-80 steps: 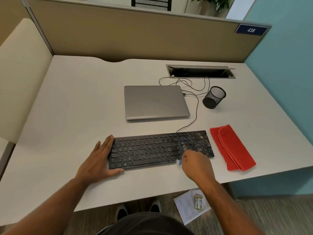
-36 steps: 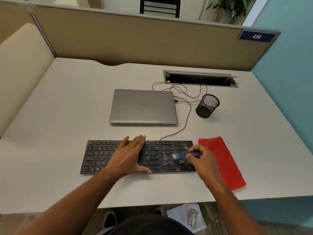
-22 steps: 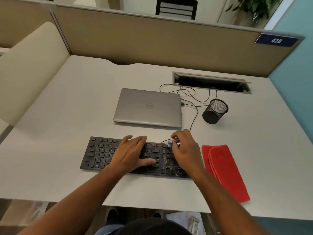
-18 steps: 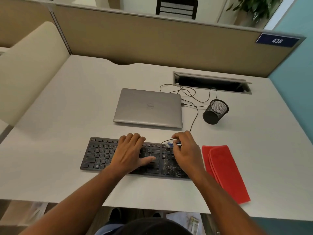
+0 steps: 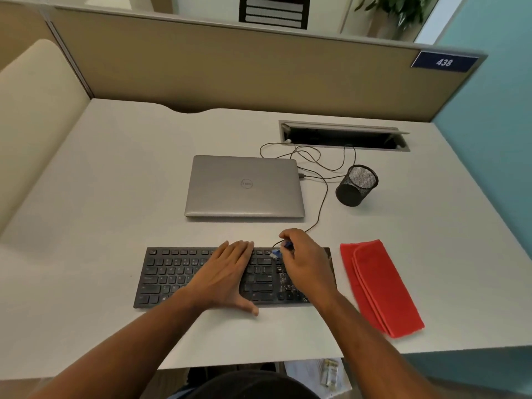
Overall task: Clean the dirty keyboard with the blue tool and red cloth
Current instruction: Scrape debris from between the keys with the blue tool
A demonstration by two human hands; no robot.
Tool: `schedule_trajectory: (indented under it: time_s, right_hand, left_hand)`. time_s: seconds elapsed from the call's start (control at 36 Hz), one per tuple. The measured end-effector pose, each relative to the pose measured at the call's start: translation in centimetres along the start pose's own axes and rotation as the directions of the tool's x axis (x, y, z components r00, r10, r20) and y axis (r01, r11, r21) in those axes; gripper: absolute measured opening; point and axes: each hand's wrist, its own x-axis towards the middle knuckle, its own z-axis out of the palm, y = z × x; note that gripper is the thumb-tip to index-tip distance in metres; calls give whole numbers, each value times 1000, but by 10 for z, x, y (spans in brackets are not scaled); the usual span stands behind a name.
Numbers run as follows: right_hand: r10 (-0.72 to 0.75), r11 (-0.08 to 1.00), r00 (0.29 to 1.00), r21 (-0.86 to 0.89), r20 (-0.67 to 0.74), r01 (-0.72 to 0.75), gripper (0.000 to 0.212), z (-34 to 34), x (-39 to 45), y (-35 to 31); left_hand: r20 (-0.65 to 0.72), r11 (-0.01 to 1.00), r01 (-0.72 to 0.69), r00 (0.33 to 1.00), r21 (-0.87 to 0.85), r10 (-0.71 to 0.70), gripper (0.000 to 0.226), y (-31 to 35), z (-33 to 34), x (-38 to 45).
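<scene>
A closed silver laptop [image 5: 244, 187] lies in the middle of the frame on the pale desk [image 5: 115, 168], just above the keyboard, with bare desk between the two. To its right a black mesh cup [image 5: 357, 185] stands upright, and thin black cables [image 5: 319, 168] loop from the open cable slot [image 5: 344, 136] at upper right down past the laptop's right edge toward the keyboard's top edge. A tan partition [image 5: 230, 61] closes off the top of the desk and a teal wall [image 5: 495, 110] the right side.

The left half of the desk is wide open; the lower edge of the desk runs close under the keyboard.

The black keyboard [image 5: 175, 275] sits at lower centre, its long axis running left to right across the frame, and pale crumbs speckle its right end. The left hand [image 5: 224, 277] lies flat on the middle keys, fingers straight and pointing up the frame, thumb off the lower edge. The right hand [image 5: 305, 266] curls over the right end, pinching the small blue tool [image 5: 283, 249] at the keyboard's top edge, its pale tip pointing left. The red cloth [image 5: 377, 286] lies folded just right of the keyboard, untouched, its long axis slanting toward the lower right.
</scene>
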Motion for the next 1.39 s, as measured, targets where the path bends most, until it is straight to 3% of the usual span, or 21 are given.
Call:
schedule_trajectory:
  time_s: [0.17, 0.31, 0.36, 0.5, 0.58, 0.78, 0.97, 1.11, 1.25, 1.39]
  right_hand:
    - [87, 995, 994, -50, 70, -84, 12, 3, -1, 5]
    - [119, 980, 992, -167, 31, -112, 9, -13, -8, 22]
    - [162, 980, 987, -110, -18, -163, 8, -17, -9, 25]
    - [297, 938, 947, 224, -124, -265, 7, -9, -2, 13]
    - [315, 919, 942, 283, -115, -273, 7, 4, 6, 4]
    - [192, 959, 980, -202, -60, -200, 8, -3, 9, 4]
    - [260, 966, 963, 3, -66, -260, 9, -4, 14, 0]
    - [220, 958, 973, -173, -65, -228, 10, 0, 7, 0]
    - [267, 960, 956, -58, -120, -276, 10, -4, 8, -4]
    - [238, 948, 971, -217, 0, -232, 13, -6, 11, -6]
  left_hand:
    - [24, 1000, -15, 1000, 12, 14, 144, 0, 1, -1]
    - [23, 1000, -18, 1000, 4, 18, 142, -1, 3, -2]
    - [21, 1000, -19, 1000, 0, 19, 142, -2, 3, -2]
    - [1, 1000, -26, 1000, -10, 26, 142, -2, 2, -2]
    - [-4, 1000, -27, 1000, -11, 27, 142, -2, 2, -2]
    - [1, 1000, -21, 1000, -14, 21, 142, -3, 4, -2]
    - [-7, 1000, -17, 1000, -26, 17, 142, -3, 7, -2]
    - [-13, 999, -19, 1000, -45, 18, 143, -3, 7, -2]
    - [-13, 999, -15, 1000, -42, 14, 143, -3, 8, -2]
    - [-20, 999, -15, 1000, -39, 14, 143, -3, 8, -2]
